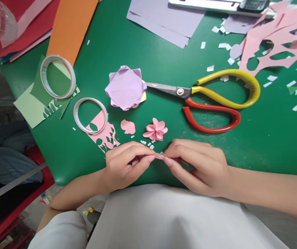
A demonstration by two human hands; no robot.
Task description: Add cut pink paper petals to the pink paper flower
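Observation:
Between my two hands, near the table's front edge, is a small pink paper piece (159, 156) with a whitish bit at its right end. My left hand (127, 162) pinches its left end between thumb and forefinger. The fingertips of my right hand (198, 166) are closed at the whitish end, which looks like a scrap of tape. Just beyond my fingers lies a pink paper flower (156, 129) with layered petals. Left of it sits a pink petal cutout (128, 127). Farther back is a purple folded paper flower (125, 88), touched by the tip of the scissors (181, 92).
Two tape rolls (75, 77) (77, 119) rest on paper scraps at the left. An orange sheet (70, 27) and purple sheets (164, 20) lie at the back. Cut pink paper (265, 34) and white bits litter the right. A clear bottle (1, 20) is at the far left.

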